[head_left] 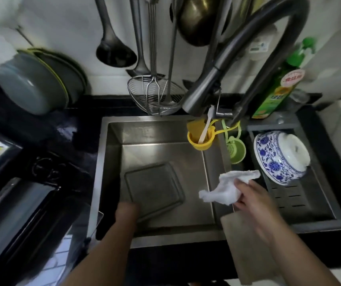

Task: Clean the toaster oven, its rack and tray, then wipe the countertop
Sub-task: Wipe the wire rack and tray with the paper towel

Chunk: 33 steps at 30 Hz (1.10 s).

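A square metal tray [154, 187] lies tilted inside the steel sink [113, 153]. My left hand [126, 212] holds the tray at its near left corner; the fingers are blurred. My right hand [252, 200] grips a crumpled white cloth [227, 188] above the sink's right edge. The black toaster oven [10, 195] stands on the dark countertop [78, 129] at the left, its door open.
A dark faucet [227, 65] arches over the sink. A yellow cup [201, 138] with a brush and a green strainer [236, 150] hang at the sink's back right. A blue-and-white bowl [279, 157] sits in the drain tray. Utensils hang on the wall; a green bottle [277, 89] stands behind.
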Each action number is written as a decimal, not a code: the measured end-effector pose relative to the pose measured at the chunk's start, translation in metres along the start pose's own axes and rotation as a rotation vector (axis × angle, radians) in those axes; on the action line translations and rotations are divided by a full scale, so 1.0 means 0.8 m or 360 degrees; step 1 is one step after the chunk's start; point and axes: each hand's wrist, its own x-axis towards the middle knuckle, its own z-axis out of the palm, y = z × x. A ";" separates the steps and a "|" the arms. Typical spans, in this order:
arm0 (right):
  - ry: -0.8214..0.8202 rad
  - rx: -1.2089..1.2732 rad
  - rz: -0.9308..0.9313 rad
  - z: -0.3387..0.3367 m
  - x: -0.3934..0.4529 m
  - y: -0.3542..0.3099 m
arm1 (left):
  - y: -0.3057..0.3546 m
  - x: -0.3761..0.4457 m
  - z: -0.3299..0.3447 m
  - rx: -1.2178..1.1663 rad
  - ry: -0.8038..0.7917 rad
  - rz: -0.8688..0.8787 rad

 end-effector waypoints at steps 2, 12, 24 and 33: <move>0.0010 -0.0117 -0.0052 -0.010 -0.007 0.000 | 0.019 -0.042 -0.014 0.0004 0.0030 0.0203; -0.0389 -0.0775 -0.0312 -0.068 0.019 -0.002 | 0.092 -0.188 -0.060 0.0640 0.0699 0.0994; -0.0158 -0.1117 -0.0796 -0.045 -0.007 -0.010 | 0.075 -0.170 -0.121 0.0259 0.0616 0.0890; -0.0226 -0.1115 -0.0655 -0.010 0.038 -0.059 | 0.028 -0.164 -0.133 -0.0211 0.0505 0.1030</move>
